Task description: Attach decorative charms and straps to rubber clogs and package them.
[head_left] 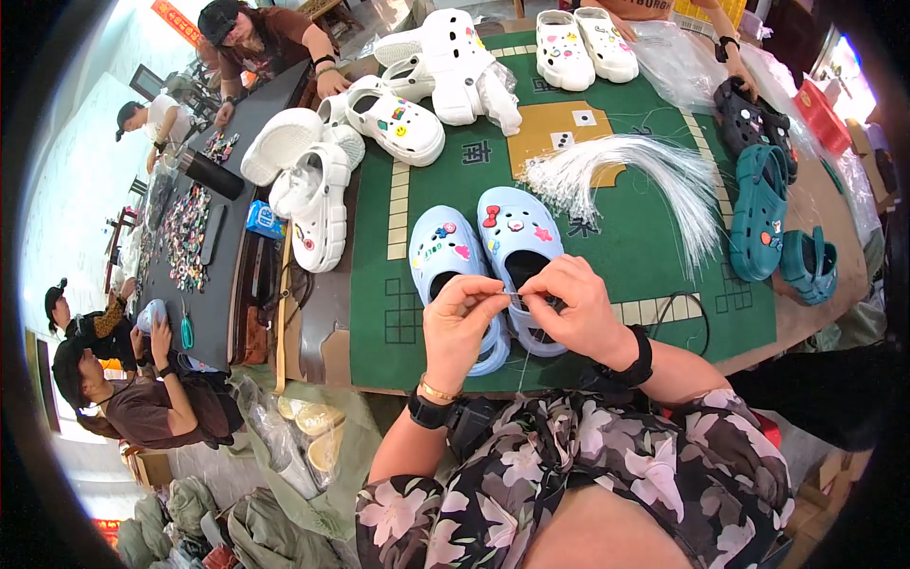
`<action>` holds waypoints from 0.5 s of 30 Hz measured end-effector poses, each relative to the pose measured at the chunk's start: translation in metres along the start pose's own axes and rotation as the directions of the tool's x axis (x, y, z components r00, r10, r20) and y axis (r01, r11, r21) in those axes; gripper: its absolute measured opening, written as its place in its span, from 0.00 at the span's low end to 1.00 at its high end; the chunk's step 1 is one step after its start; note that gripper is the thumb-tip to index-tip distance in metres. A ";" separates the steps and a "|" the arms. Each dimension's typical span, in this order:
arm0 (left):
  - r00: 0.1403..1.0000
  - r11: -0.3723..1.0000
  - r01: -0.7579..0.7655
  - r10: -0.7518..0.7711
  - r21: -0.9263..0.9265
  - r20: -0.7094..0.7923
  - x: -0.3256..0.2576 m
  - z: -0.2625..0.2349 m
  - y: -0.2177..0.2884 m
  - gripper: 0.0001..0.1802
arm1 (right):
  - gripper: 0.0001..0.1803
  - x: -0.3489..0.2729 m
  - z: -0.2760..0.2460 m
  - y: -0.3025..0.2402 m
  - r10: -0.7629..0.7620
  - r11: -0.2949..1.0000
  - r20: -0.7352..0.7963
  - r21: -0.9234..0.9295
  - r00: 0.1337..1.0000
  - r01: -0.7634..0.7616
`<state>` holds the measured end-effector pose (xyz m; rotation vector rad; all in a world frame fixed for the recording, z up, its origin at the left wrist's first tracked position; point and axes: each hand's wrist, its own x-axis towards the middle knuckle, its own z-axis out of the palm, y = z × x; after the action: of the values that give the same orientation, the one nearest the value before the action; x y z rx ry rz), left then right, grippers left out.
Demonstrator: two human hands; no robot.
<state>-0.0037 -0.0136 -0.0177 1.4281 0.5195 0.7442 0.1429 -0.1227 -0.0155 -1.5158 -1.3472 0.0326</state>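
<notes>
Two light blue clogs with colourful charms stand side by side before me: the left clog (442, 248) and the right clog (513, 223). Over their heel ends, my left hand (462, 327) and my right hand (576, 305) come close together, each pinching a thin white string (522, 365). A loose end of it hangs down between the hands. Whether the string runs through the clogs is hidden by my fingers. Beyond the right clog lies a fanned bundle of thin white strings (645, 175) on the green mat (379, 351).
White clogs (398, 123) cluster at the far left, with a white pair (578, 47) at the back. Teal clogs (758, 213) and black clogs (749, 114) sit at right. A dark side table (242, 142) holds loose charms (190, 232) and a black tumbler (210, 173). Several people work nearby.
</notes>
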 end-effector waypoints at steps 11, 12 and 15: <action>1.000 1.000 0.000 0.000 -0.020 0.019 -0.001 -0.001 0.000 0.10 | 0.05 0.001 -0.002 0.000 -0.005 1.000 0.010 -0.012 1.000 0.005; 1.000 1.000 -0.005 0.005 -0.008 0.025 -0.001 0.000 0.001 0.10 | 0.05 0.001 -0.002 -0.001 -0.006 1.000 0.013 -0.020 1.000 0.006; 0.999 0.999 -0.020 0.018 0.043 0.042 -0.002 0.000 0.001 0.09 | 0.05 0.000 -0.001 0.000 -0.020 0.999 0.013 -0.035 1.000 0.021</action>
<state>-0.0057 -0.0150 -0.0169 1.4873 0.4928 0.7206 0.1433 -0.1240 -0.0148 -1.5338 -1.3799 0.0058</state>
